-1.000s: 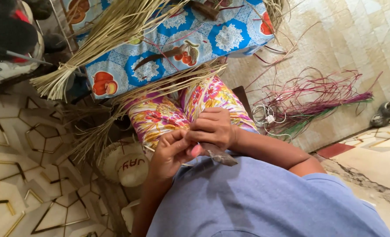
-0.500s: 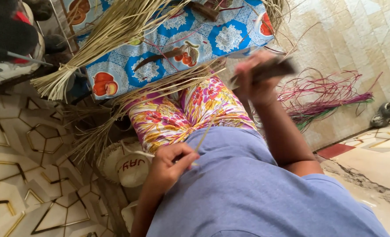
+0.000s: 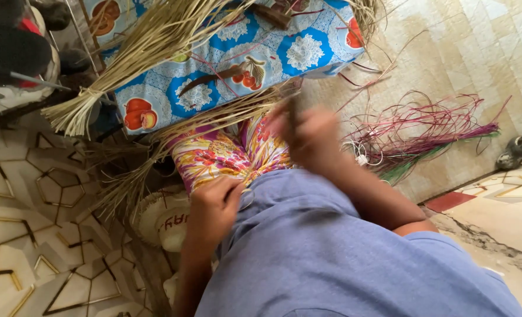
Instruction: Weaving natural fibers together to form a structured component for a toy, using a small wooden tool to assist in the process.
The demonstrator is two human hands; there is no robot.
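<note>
I sit with a floral cloth [image 3: 214, 158] over my lap and a blue shirt [image 3: 331, 252] filling the lower view. My left hand [image 3: 211, 208] rests at my left thigh, fingers pinched on a thin pale straw strip [image 3: 243, 189]. Blurred by motion, my right hand [image 3: 314, 141] is over my right knee. It grips a dark, narrow knife-like tool [image 3: 293, 114] that points up and away from me. The two hands are apart.
A blue fruit-patterned cloth [image 3: 237, 53] lies ahead with a tied bundle of pale straw [image 3: 131, 53] across it. Pink and green dyed strands [image 3: 431, 132] and a white cable [image 3: 361, 155] lie on the woven mat [image 3: 460, 53] to the right. A small round woven piece [image 3: 167, 223] sits by my left leg.
My right hand swung the dark tool up and away from my left hand, then came back down toward my knee. My left hand stayed low on the strip, shifting slightly left.
</note>
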